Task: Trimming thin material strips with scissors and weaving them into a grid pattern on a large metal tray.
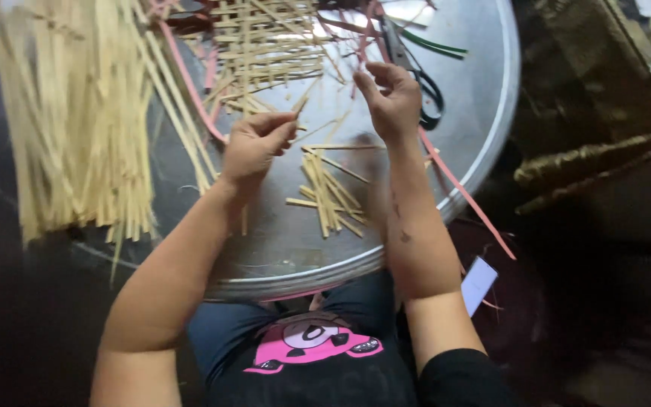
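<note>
Left hand (254, 147) closed, pinching thin bamboo strip (301, 105). Right hand (389, 98) fingers pinched on pink strip (363, 45). Both above round metal tray (484, 113), near woven mat (265, 45). Advice: keep strip flat, feed slowly, hold tension even.

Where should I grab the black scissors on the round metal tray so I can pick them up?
Take the scissors by the black loop handles, which lie at the end nearest the right hand, and come in from the near right of the tray. The blades point away, under pink strips, so that end is probably harder and less safe to grip.
</note>
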